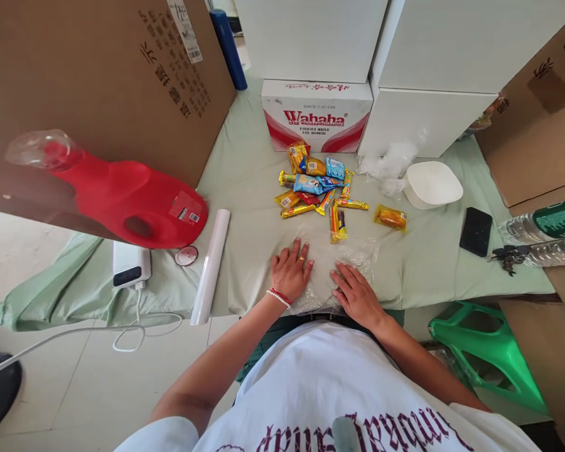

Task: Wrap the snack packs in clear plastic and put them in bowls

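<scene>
My left hand (290, 270) and right hand (356, 294) lie flat on the clear bag (358, 252), fingers spread, gripping nothing. Snack packets (317, 188) sit just beyond the fingertips.

Both palms flat — left hand (290, 270) and right hand (356, 294) pressing clear plastic bag (339, 267) on bench (428, 263); snack packets (317, 188) beyond.

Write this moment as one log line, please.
left hand: flat at clear plastic bag edge | right hand: flat on bag | snack packets: piled beyond
</scene>
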Available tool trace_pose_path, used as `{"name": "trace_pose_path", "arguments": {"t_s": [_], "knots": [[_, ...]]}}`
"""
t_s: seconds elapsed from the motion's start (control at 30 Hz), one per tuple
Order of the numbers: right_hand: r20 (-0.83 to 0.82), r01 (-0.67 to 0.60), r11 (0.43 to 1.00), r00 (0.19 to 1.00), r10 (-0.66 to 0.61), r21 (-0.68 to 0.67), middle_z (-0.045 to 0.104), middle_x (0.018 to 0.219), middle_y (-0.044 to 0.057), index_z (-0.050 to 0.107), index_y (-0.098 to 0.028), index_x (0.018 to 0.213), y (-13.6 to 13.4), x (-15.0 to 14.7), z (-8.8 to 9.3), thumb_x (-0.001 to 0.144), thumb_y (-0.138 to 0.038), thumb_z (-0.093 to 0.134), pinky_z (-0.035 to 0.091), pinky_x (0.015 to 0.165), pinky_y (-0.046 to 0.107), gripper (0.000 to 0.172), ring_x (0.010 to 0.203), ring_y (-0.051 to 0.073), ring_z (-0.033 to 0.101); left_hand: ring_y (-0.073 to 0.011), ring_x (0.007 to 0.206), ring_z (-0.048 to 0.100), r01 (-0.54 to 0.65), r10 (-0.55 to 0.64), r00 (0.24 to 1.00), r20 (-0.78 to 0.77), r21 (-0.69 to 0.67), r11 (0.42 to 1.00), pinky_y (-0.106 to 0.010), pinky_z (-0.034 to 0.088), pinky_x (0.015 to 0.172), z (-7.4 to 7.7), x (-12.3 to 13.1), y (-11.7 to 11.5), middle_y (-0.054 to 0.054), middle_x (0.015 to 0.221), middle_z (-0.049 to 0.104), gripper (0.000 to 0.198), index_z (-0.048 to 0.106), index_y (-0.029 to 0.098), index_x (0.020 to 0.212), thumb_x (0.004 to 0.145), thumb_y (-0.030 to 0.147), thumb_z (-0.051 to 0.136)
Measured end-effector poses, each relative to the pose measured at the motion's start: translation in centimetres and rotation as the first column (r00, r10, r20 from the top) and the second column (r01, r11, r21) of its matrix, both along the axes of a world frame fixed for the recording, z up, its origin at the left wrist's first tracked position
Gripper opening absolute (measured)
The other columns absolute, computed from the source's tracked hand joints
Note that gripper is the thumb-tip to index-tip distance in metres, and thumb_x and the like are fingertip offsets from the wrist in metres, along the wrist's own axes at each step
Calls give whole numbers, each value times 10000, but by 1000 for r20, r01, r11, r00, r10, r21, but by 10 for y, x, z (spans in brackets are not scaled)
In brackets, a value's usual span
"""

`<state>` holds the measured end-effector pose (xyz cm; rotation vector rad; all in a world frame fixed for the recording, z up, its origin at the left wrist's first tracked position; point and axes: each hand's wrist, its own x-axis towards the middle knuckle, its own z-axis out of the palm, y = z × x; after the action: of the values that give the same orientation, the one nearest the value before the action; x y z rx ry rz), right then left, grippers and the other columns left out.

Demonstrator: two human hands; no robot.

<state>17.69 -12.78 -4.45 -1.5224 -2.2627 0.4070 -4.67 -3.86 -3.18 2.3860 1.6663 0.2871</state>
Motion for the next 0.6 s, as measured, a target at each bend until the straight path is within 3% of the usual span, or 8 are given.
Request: {"name": "trace_pose_path", "arguments": {"t_s": [0.07,0.17,0.27,0.33,0.4,0.5,0.6], "knots": [[-61,-37,999,997,37,0,490,1597,128,586,-214,1476,3,8,-2,1056,-332,511,417,1215,547,443,1492,301,430,-400,1510,354,-6,7,998,-70,16,1000,-673,193,1208,-2,-3,1,-109,1694,350,620,427,244,1598,1050,522,335],[-219,-16,1000,976,15,0,606,1478,122,681,-234,1334,18,29,7,1060,-361,499,512,1125,472,353,1366,255,570,-374,1603,189,51,-49,988,-148,11,999,-740,-11,1226,-4,-14,-2,-125,1723,266,682,333,238,1637,1040,567,335],[-261,228,973,942,-212,35,715,1233,117,726,-227,1164,60,67,32,1061,-362,447,554,1018,413,327,1162,235,672,-378,1594,229,76,-81,981,-178,-34,997,-782,-48,1201,-5,-24,-7,-146,1728,225,715,298,237,1648,1031,596,343],[-141,448,891,889,-435,73,706,1158,128,713,-211,1167,103,98,53,1048,-360,427,544,975,429,344,1099,264,672,-386,1591,236,79,-87,979,-182,-47,996,-794,-43,1194,-5,-28,-8,-148,1725,225,722,292,240,1651,1028,599,355],[42,584,810,809,-586,61,650,1246,173,657,-180,1297,152,124,68,1008,-359,484,526,954,452,381,1081,299,664,-393,1593,233,94,-101,979,-178,-45,995,-794,-32,1198,-6,-32,-9,-147,1723,234,724,286,248,1653,1024,597,372],[268,636,768,754,-599,-76,596,1303,217,535,-143,1458,220,145,74,925,-420,646,501,967,452,611,1111,337,648,-398,1591,239,125,-130,978,-166,-39,991,-787,-15,1206,-9,-35,-8,-146,1720,244,733,281,254,1653,1015,595,400],[353,611,776,769,-533,-156,534,1384,226,460,-158,1529,270,141,61,889,-427,699,482,987,432,734,1156,343,626,-401,1588,248,143,-146,976,-164,-33,989,-784,-14,1210,-10,-38,-8,-149,1719,246,747,291,248,1650,1005,599,429]]}}
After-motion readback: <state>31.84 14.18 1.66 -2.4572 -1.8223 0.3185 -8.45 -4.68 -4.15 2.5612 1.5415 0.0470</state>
